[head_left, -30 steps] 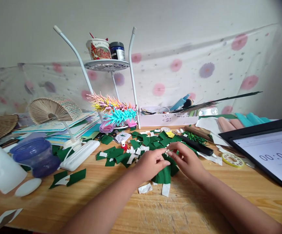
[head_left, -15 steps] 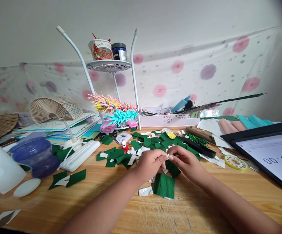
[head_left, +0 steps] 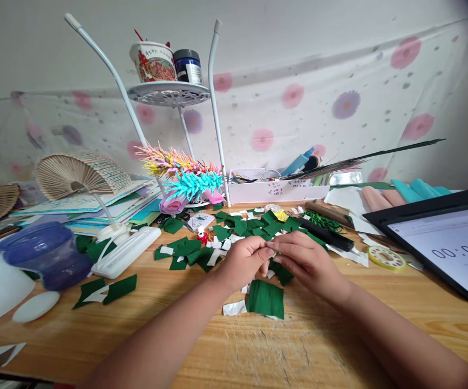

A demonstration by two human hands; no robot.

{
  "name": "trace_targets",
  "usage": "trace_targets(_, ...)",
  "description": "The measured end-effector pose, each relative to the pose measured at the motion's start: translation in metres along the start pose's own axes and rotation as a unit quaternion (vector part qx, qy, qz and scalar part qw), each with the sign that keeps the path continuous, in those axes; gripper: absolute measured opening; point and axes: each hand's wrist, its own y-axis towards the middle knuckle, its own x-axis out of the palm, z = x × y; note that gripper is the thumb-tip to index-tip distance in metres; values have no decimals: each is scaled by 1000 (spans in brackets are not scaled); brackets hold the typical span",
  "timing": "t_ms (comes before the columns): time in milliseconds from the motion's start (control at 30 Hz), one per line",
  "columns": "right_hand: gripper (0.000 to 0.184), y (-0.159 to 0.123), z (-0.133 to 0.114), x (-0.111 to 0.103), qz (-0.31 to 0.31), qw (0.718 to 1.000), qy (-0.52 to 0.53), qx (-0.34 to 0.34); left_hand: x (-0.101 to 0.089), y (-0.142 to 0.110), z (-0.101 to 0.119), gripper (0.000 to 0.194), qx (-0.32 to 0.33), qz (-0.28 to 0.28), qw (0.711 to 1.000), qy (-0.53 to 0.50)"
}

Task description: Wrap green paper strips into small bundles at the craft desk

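Observation:
My left hand [head_left: 246, 263] and my right hand [head_left: 307, 263] meet above the table, their fingertips touching. Both are closed in a pinch; whatever sits between the fingers is too small or hidden now. Just below them lies a flat green paper square [head_left: 265, 299] on the wood. A torn white paper scrap [head_left: 234, 308] rests against its left side. Behind my hands spreads a loose heap of green paper pieces [head_left: 221, 233] mixed with white scraps.
A roll of yellow-edged tape [head_left: 386, 257] and a tablet [head_left: 448, 243] lie on the right. On the left are a white power strip [head_left: 128, 253], a blue container [head_left: 43, 254] and a fan-shaped lamp [head_left: 82, 175]. A white rack [head_left: 169, 93] stands behind pipe-cleaner-like coloured stems [head_left: 195, 183].
The green paper square came down from beneath my hands onto the table. A tiny white bit showed between my fingertips earlier and is hidden now. My right fingers have closed over the left ones.

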Motion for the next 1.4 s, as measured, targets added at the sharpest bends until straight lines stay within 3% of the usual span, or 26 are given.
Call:
trace_targets(367,17,0,-6,1,-19,989,-148,-4,-3,-1,-2,29,-27,-19,999,-8)
trace_targets(467,18,2,-4,-3,-29,986,-156,41,-6,0,1,23,-30,-51,998,21)
trace_targets(533,19,3,2,-8,-7,986,-141,93,-8,0,3,22,-31,-68,993,95)
trace_targets(600,18,3,9,-13,19,980,-134,148,-11,0,5,27,-14,-86,973,215)
trace_targets(700,19,3,19,-20,37,967,-151,204,-14,-2,9,37,34,-149,910,386)
trace_targets(800,31,2,22,-21,31,959,-163,231,-13,-6,10,43,61,-198,859,469)
trace_targets(900,38,3,19,-20,9,959,-150,240,-10,-7,11,34,64,-214,842,491)
trace_targets(1033,30,4,18,-19,-4,966,-121,228,-10,-3,9,17,81,-186,858,472)
trace_targets(1200,11,3,20,-17,-7,973,-50,225,-16,3,3,9,39,-76,913,400)
trace_targets(1400,18,1,20,-15,0,958,47,284,-18,4,-4,8,10,-4,949,315)
